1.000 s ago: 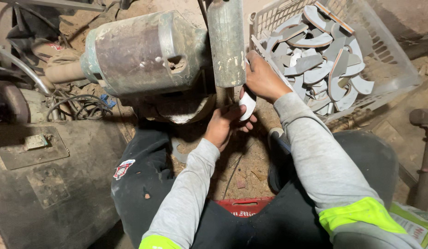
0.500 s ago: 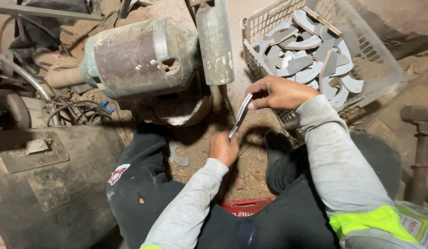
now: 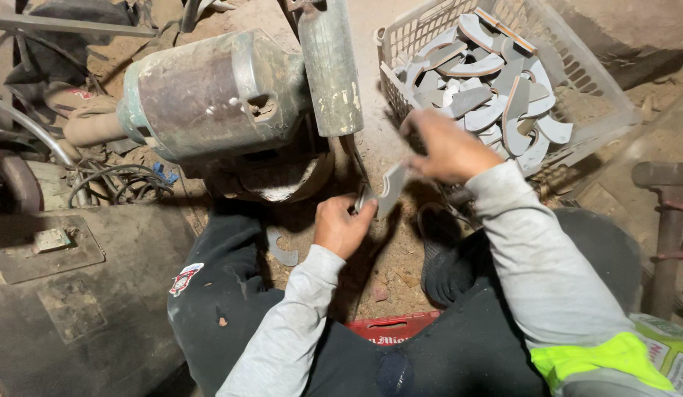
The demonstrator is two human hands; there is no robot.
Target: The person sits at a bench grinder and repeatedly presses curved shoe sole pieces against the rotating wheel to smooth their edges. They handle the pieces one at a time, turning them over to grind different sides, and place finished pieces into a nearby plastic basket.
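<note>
A flat, curved grey metal piece (image 3: 392, 189) hangs between my two hands, just below the old grinder motor (image 3: 209, 95) and its upright metal column (image 3: 330, 66). My right hand (image 3: 448, 151), blurred by motion, pinches the upper end of the piece. My left hand (image 3: 341, 226) closes its fingertips on the lower end. To the right of my right hand stands a white plastic basket (image 3: 591, 95) filled with several similar curved metal pieces (image 3: 488, 92).
I sit low over a dirt floor, dark trousers on either side, with a red crate (image 3: 393, 328) beneath me. One loose curved piece (image 3: 282, 254) lies on the ground by my left knee. Cables (image 3: 113, 184) and a dark metal plate (image 3: 54, 250) are at left, a rusty stand (image 3: 669, 220) at right.
Both hands have drawn the curved piece down and away from the grinder. My right hand has swung rightward toward the basket; my left hand has dropped lower.
</note>
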